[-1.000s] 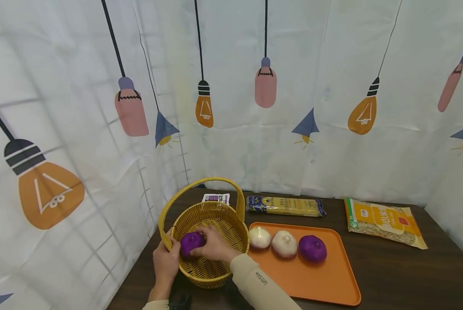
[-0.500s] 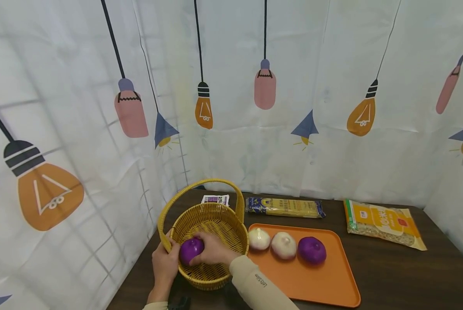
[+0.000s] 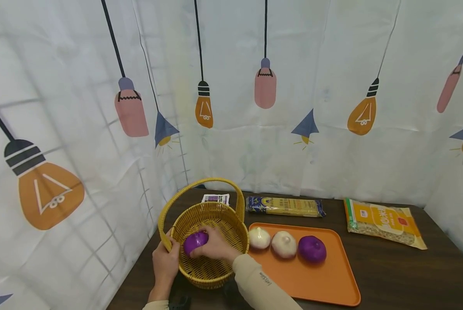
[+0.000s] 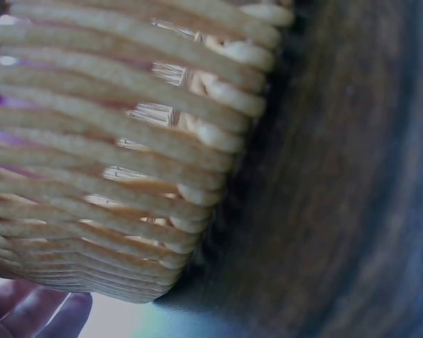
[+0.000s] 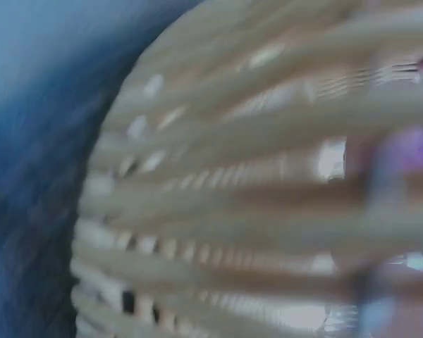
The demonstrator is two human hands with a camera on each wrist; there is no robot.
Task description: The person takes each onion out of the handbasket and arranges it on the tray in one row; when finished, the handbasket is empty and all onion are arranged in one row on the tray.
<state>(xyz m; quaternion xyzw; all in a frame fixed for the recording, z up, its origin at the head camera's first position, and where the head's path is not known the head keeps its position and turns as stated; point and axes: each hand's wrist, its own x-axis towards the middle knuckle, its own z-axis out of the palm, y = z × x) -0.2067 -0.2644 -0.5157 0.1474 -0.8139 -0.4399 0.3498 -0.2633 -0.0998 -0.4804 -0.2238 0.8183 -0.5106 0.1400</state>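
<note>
Inside the yellow wicker basket [image 3: 237, 241], my right hand [image 3: 217, 244] grips a purple onion [image 3: 194, 243] near the left wall. My left hand [image 3: 165, 260] holds the basket's left rim where the arched handle begins. In the left wrist view, left fingertips [image 4: 63, 313] show below the woven side, with a purple patch glimpsed through the weave. Blurred wicker fills most of the right wrist view, and some purple shows through at its right edge. Right of the basket, an orange tray [image 3: 312, 286] bears two white onions [image 3: 284, 244] and another purple onion [image 3: 312, 249].
A packet of noodles [image 3: 285, 206] lies behind the tray. At the right back is a bag of grain [image 3: 384, 224]. A small white-and-purple packet [image 3: 215, 198] lies behind the basket. A printed curtain [image 3: 231, 159] borders the dark table [image 3: 386, 271] at the back and left.
The right hand dipped with the purple onion towards the near left wall, then brought it slightly up and right, turning it. Left hand, basket and tray stay put.
</note>
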